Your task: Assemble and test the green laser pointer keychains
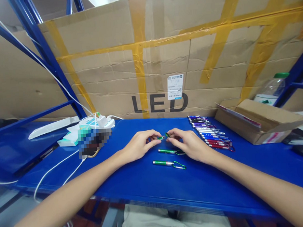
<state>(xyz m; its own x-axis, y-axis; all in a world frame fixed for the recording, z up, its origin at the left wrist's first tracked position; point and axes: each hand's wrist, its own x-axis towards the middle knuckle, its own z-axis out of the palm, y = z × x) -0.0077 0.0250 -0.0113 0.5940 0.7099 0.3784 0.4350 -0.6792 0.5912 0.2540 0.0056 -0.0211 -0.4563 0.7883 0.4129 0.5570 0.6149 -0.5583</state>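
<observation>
Left of penlight row (206, 130): left hand (141, 145) pinches green piece (160, 138); right hand (189, 142), nearer row, pinches green clip (167, 135); two green penlights (161, 163) lie there too.

Left hand (144, 143) and right hand (190, 145): near one another, tips facing across a small gap, not touching. Left: thumb and forefinger brought together in a pinch, other fingers curled in behind. Right: same pinch, roughly mirrored, thumb beneath forefinger, remaining fingers folded, partly hidden. Backs of both hands uppermost. Left forearm (81, 191) bare, slanting down and outward from its hand; right forearm (253, 175) bare, doing likewise opposite. Lap (150, 220) below and between both hands, seated posture.
</observation>
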